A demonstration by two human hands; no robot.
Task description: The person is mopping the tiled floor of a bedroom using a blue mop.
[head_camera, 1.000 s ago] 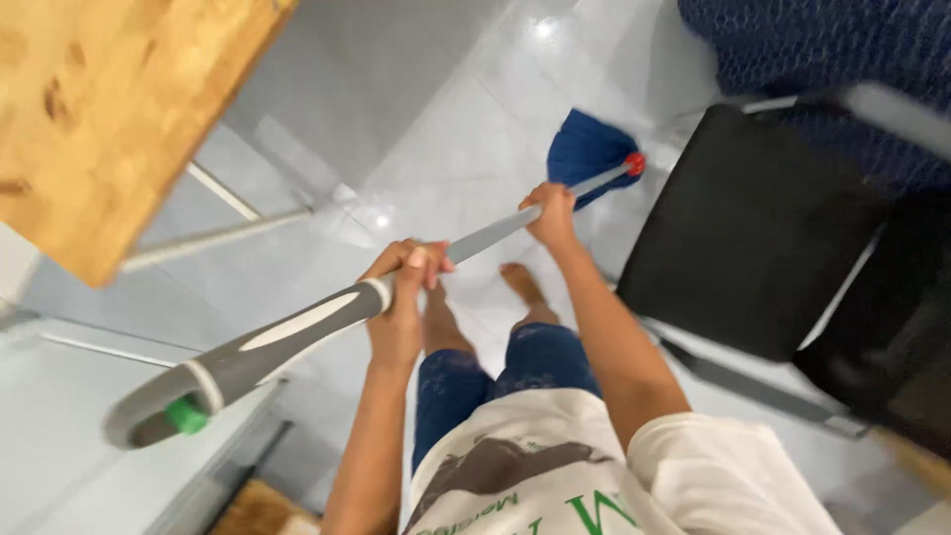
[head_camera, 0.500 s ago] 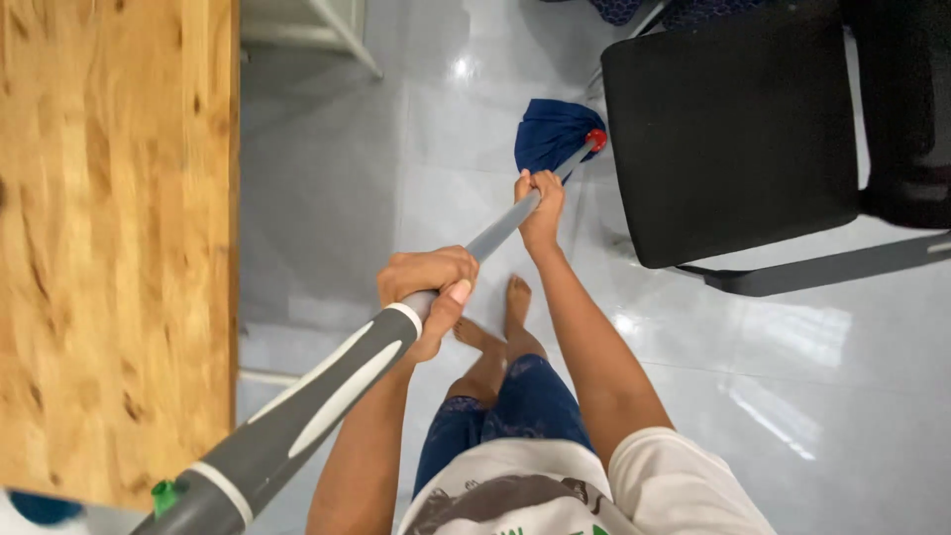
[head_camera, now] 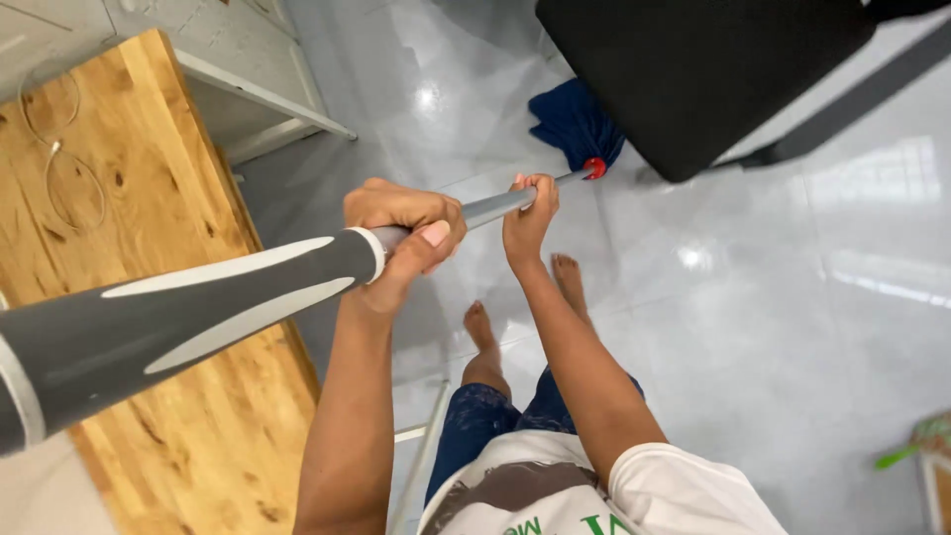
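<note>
A glossy pale tiled floor [head_camera: 792, 297] fills the view, with a wooden counter [head_camera: 149, 228] at the left and a black chair seat [head_camera: 693, 69] at the top. The mop handle [head_camera: 248, 297] runs diagonally from lower left toward the blue mop head [head_camera: 570, 124], which rests on the floor just beside the chair. The left hand [head_camera: 401, 238] has its fingers [head_camera: 396, 203] clenched around the shaft just past the grey grip. The right hand [head_camera: 530, 213] grasps the metal shaft lower down, near the red collar [head_camera: 594, 166].
</note>
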